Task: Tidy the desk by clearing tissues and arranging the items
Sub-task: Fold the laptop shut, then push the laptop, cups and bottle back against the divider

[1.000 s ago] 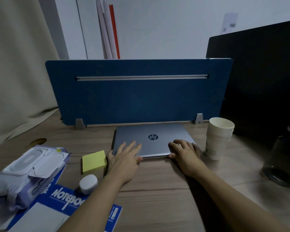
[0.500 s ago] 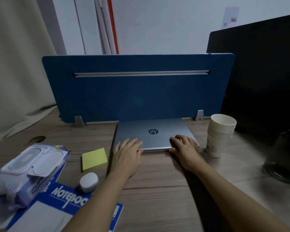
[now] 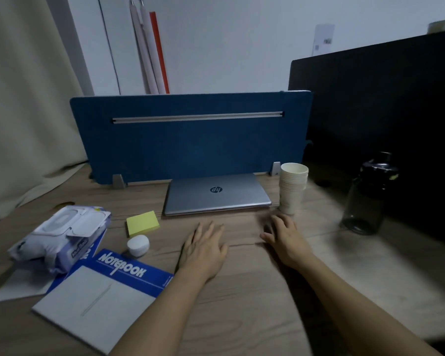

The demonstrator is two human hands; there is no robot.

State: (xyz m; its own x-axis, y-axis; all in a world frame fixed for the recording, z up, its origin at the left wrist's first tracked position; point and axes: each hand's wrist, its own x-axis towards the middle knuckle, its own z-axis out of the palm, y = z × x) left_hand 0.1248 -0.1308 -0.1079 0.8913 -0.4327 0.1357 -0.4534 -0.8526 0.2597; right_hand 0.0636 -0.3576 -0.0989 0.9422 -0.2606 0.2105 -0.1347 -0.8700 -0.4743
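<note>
Head view: we see both hands, left hand (image 3: pixel 205 246) and right hand (image 3: pixel 285 237), relaxed and holding nothing above the surface (image 3: pixel 254 304), just short of the closed laptop (image 3: pixel 216 195) lying squared against the blue divider (image 3: pixel 190 140), presumably its tidy spot.

Dim room: white wall (image 3: pixel 242 47), beige curtain (image 3: pixel 23 111), blue divider (image 3: pixel 190 145) on wooden desk (image 3: pixel 267 291).
</note>
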